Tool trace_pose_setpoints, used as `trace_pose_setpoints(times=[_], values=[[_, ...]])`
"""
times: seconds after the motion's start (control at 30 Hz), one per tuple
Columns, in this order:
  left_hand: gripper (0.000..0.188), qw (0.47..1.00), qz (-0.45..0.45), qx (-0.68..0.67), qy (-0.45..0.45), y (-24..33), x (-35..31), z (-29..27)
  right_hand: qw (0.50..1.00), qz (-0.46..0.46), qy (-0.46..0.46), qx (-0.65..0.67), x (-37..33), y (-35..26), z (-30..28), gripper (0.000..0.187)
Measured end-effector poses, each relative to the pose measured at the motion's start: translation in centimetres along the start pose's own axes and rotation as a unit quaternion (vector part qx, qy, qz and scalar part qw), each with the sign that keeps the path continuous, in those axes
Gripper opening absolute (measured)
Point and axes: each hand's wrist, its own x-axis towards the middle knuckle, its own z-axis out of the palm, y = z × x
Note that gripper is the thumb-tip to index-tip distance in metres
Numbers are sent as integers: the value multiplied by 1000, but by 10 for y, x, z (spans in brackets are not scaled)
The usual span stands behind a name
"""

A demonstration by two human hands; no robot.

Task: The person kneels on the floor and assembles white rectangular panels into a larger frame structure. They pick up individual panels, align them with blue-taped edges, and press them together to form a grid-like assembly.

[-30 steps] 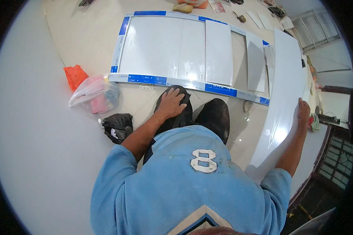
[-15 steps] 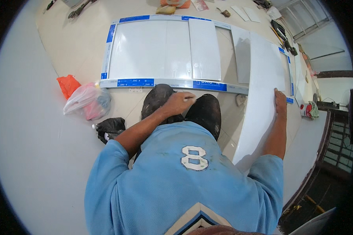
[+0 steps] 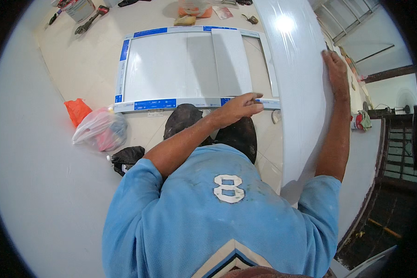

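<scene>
A long white panel stands raised on my right, its glossy face catching a bright reflection. My right hand grips this panel by its right edge, fingers partly hidden by it. Over my knees, my left hand reaches toward the panel without touching it; its fingers are apart and nothing shows in them. Beyond my knees lies a rectangular metal frame with blue and white protective tape. White panels fill its left part, and a narrower strip panel overlaps toward the middle. The raised panel hides the frame's right end.
Plastic bags and a black bag lie left of my legs. At the far left are a bucket and a red-and-black tool. An orange-and-white sack sits beyond the frame. A wall rises on the left.
My right hand has moved forward and up with the white panel, which now stands higher and covers the frame's right end. My left hand has moved right and its fingers have spread.
</scene>
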Motion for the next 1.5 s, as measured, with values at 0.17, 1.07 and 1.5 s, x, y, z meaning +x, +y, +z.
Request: trace_pose_setpoints(times=[0.17, 1.07, 1.5], values=[[80, 994, 87, -70, 22, 36, 10, 32, 995, -82, 56, 9, 27, -52, 8, 49], [47, 879, -130, 448, 101, -120, -73, -78, 941, 296, 151, 64, -161, 292, 72, 52], [64, 749, -299, 586, 76, -99, -140, -65, 952, 287, 81, -63, -164, 455, 131, 61]])
